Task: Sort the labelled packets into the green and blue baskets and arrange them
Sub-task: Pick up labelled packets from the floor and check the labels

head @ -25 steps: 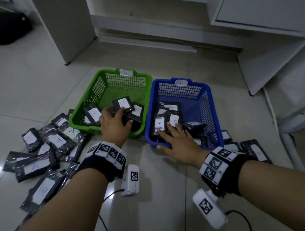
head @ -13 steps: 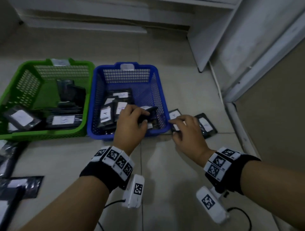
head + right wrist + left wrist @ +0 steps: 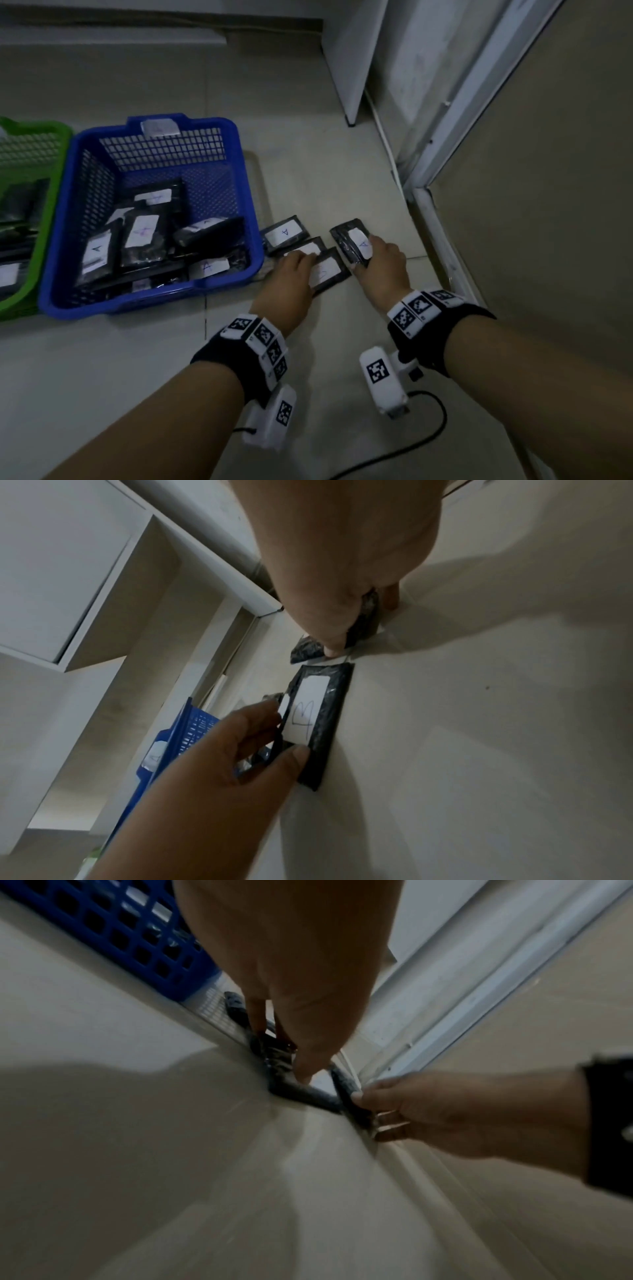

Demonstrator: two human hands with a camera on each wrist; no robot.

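Note:
The blue basket (image 3: pixel 150 301) holds several black packets with white labels, some marked A. Only a strip of the green basket (image 3: pixel 37 127) shows at the far left. Right of the blue basket several packets lie on the floor. My left hand (image 3: pixel 306 263) pinches the edge of the packet marked B (image 3: pixel 329 272), thumb on its near corner (image 3: pixel 301 750), fingers over a neighbouring packet (image 3: pixel 308 247). My right hand (image 3: pixel 368 255) grips a packet marked A (image 3: pixel 349 240) by its end, tilted up off the floor. Another A packet (image 3: pixel 286 234) lies beside the basket.
A white cabinet panel (image 3: pixel 346 61) stands behind the packets. A pale door frame and threshold (image 3: pixel 442 240) run close along the right, with a wall beyond. A black cable (image 3: pixel 428 431) trails on the tiled floor near my right wrist.
The view swung right, away from the green basket. My left hand left the blue basket and came down on the floor packets. My right hand took hold of the A packet.

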